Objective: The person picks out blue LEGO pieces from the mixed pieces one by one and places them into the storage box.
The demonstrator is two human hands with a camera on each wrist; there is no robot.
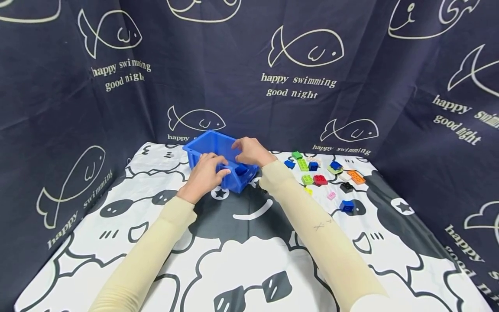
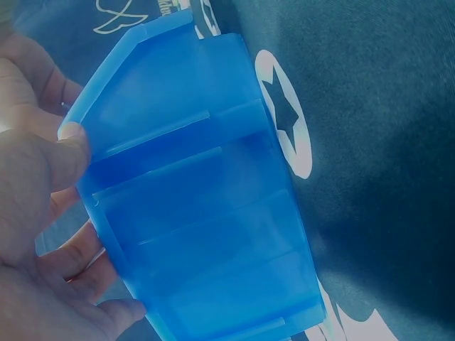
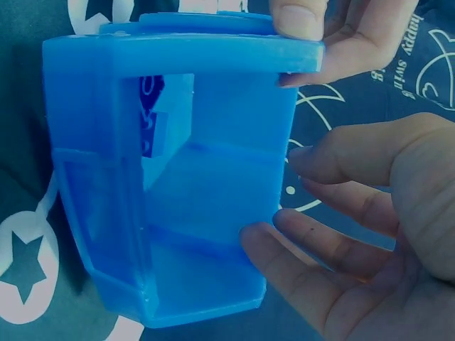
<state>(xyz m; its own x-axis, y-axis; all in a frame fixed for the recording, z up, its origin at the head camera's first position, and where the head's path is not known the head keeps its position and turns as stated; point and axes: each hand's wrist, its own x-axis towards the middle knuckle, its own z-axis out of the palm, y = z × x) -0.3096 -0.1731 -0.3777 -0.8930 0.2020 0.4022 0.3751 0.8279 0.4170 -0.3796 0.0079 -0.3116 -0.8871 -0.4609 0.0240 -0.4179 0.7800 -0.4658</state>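
A blue plastic storage bin [image 1: 200,145] with a cut-away front stands tilted at the back of the table. My left hand [image 1: 204,175] grips its near upper rim, the thumb over the edge in the left wrist view, with the other fingers along the side. On the opposite side, my right hand [image 1: 251,151] has loosely bent, spread fingers; in the right wrist view its fingertips [image 3: 259,245] reach the edge of the bin's wall. A dark blue studded brick [image 3: 151,124] shows inside the bin, partly hidden by the front wall.
Several loose toy bricks lie right of the bin, among them a red brick [image 1: 320,180], an orange brick [image 1: 356,177], a black brick [image 1: 346,187] and a blue brick [image 1: 346,206]. Dark fish-print curtains [image 1: 241,86] hang behind and beside the patterned tablecloth [image 1: 249,268].
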